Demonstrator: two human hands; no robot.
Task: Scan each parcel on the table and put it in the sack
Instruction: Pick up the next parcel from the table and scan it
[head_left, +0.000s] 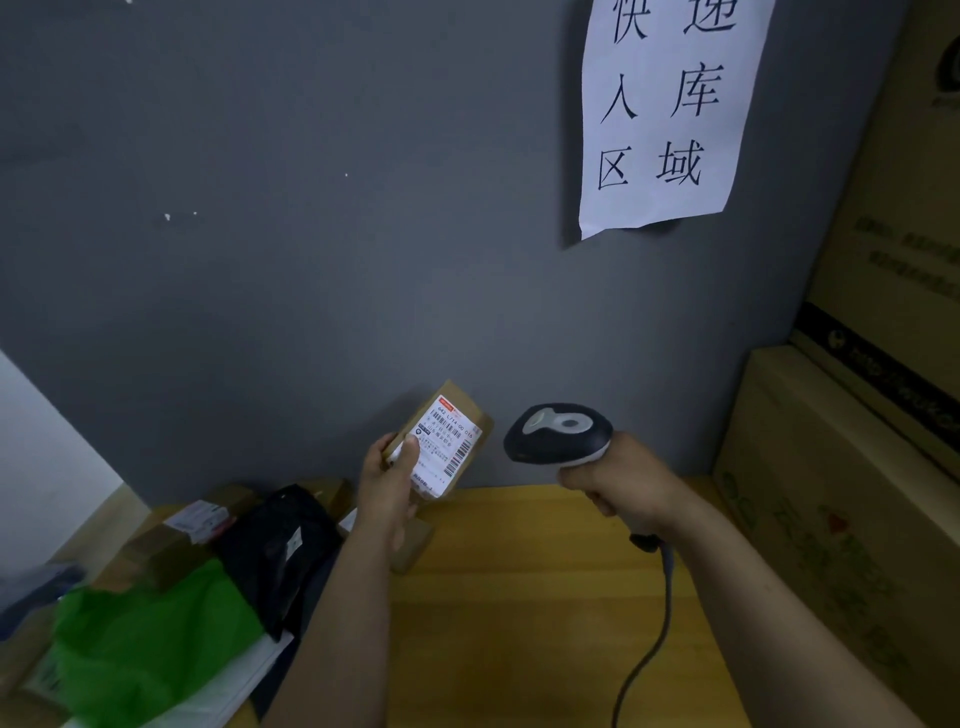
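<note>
Parcel (441, 439): small brown carton, label (454, 434) facing camera, held just left of scanner (558, 434). Left hand (389, 483) grips lower end, thumb on label. Right hand (621, 486) wrapped round scanner handle. Likely light, rigid, card not slippery; best held by edges, barcode kept clear.

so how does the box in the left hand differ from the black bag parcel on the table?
The brown box is rigid cardboard; the black bag parcel is soft plastic. The left hand holds the box up, tilted; the bag lies at the table's left end. The box's white label covers most of its face; the bag's is small. Both are labelled.
</note>
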